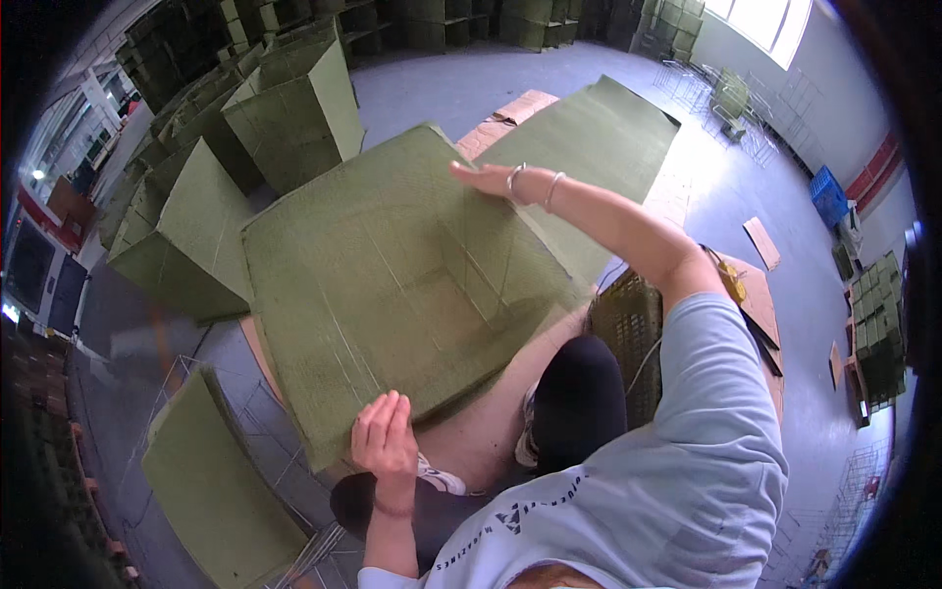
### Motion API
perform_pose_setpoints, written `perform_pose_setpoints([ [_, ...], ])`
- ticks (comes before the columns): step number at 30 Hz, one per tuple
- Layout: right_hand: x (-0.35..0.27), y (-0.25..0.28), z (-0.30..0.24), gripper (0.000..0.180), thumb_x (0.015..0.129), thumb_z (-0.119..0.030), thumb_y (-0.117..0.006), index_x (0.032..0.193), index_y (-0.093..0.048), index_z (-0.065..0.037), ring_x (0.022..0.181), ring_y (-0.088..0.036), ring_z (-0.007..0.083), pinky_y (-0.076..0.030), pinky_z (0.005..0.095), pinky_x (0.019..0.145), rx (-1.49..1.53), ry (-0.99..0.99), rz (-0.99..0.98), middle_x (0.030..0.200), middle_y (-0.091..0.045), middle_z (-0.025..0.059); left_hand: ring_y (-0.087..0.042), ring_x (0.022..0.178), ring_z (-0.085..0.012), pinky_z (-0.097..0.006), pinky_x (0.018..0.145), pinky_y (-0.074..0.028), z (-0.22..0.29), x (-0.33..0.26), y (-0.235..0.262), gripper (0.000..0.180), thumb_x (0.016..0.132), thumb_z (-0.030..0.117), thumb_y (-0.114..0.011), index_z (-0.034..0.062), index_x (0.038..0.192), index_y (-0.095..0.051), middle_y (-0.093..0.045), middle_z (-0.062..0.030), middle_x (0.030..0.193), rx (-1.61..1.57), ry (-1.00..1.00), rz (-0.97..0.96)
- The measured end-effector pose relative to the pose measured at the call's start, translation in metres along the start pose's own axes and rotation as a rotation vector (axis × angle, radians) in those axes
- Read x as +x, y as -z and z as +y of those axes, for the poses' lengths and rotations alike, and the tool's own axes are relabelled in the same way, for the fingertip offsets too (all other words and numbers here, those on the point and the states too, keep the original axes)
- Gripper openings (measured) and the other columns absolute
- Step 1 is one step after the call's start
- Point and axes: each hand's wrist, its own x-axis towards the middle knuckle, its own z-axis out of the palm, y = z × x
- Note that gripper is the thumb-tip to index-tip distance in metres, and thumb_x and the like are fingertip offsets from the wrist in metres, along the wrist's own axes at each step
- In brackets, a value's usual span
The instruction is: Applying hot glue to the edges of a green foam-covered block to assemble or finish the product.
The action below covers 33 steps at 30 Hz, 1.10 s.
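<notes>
A large green open box (334, 255) with woven-looking walls lies tilted in front of my knees. Its inside faces up toward me, and thin pale lines run across the walls. My left hand (385, 437) is at the box's near edge, fingers pressed together over the rim and thumb hidden. At the far right edge, my right hand (483, 181) rests with its fingers stretched out flat against the box. Two bracelets circle that wrist. Beyond the right hand, a flat green sheet (599, 147) is spread on brown cardboard.
Several open green boxes (294, 118) stand at the left. A curved green panel (221, 481) leans on wire frames at lower left. By my right knee is a woven basket (628, 329). More wire frames (726, 108), a blue crate (829, 196) and stacked green pieces (876, 324) line the right.
</notes>
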Motion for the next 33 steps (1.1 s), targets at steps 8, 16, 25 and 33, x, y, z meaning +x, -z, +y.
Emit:
perform_pose_setpoints([
  [8, -0.090, -0.031, 0.047, 0.103, 0.084, -0.072, -0.029, 0.140, -0.006, 0.011, 0.139, -0.010, 0.0369, -0.017, 0.0411, 0.113, -0.087, 0.054, 0.087, 0.147, -0.011, 0.0299, -0.063, 0.088, -0.0266, -0.037, 0.080, -0.051, -0.003, -0.007, 0.000, 0.018, 0.074, -0.004, -0.065, 0.0012, 0.091, -0.069, -0.066, -0.0097, 0.095, 0.011, -0.013, 0.038],
  [16, -0.136, -0.066, 0.090, 0.089, 0.091, -0.062, -0.028, 0.141, -0.013, 0.010, 0.138, -0.019, 0.0327, -0.017, 0.0336, 0.112, -0.013, 0.194, 0.238, 0.145, -0.022, 0.0285, -0.062, 0.091, -0.0264, -0.037, 0.083, -0.050, 0.005, -0.004, 0.000, 0.018, 0.075, -0.003, -0.065, 0.0019, 0.092, -0.069, -0.066, -0.0095, 0.097, 0.035, 0.048, 0.032],
  [25, -0.124, -0.060, 0.097, 0.096, 0.087, -0.069, -0.026, 0.141, -0.014, 0.010, 0.140, -0.010, 0.0328, -0.013, 0.0369, 0.114, 0.031, 0.265, 0.272, 0.147, -0.012, 0.0296, -0.062, 0.089, -0.0249, -0.037, 0.082, -0.050, 0.004, -0.004, 0.000, 0.019, 0.075, -0.002, -0.066, 0.0016, 0.093, -0.069, -0.066, -0.0077, 0.096, 0.073, 0.062, 0.065],
  [33, -0.071, -0.033, 0.041, 0.094, 0.089, -0.066, -0.025, 0.142, -0.007, 0.009, 0.140, -0.006, 0.0347, -0.012, 0.0395, 0.114, -0.443, 0.354, 0.754, 0.148, -0.006, 0.0291, -0.061, 0.094, -0.0266, -0.038, 0.086, -0.049, 0.006, -0.004, 0.004, 0.022, 0.074, -0.002, -0.064, 0.0029, 0.095, -0.068, -0.065, -0.0092, 0.099, 0.043, 0.046, 0.022],
])
